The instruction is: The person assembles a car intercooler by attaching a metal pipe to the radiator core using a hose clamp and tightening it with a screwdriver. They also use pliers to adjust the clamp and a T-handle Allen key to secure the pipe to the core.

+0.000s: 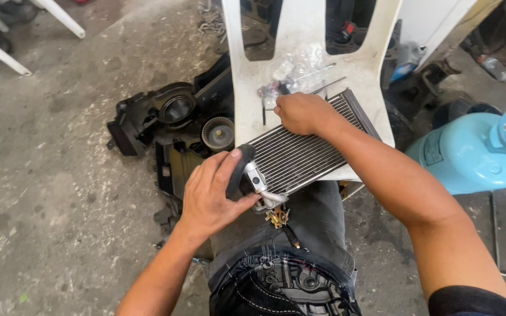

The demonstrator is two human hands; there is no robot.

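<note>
Two hands work on a silver radiator (300, 153) in the middle of the frame. The left hand (209, 196) grips its black end to steady it. The right hand (301, 113) pinches a small tool (280, 89) at the top edge.

A white plastic chair (308, 35) lies tipped over, and a finned metal radiator (300, 153) rests across it beside a clear plastic bag (297, 67). Under everything, the stained concrete floor (48, 164) carries black plastic housings (165, 117) and a light blue gas tank (469, 155).
</note>
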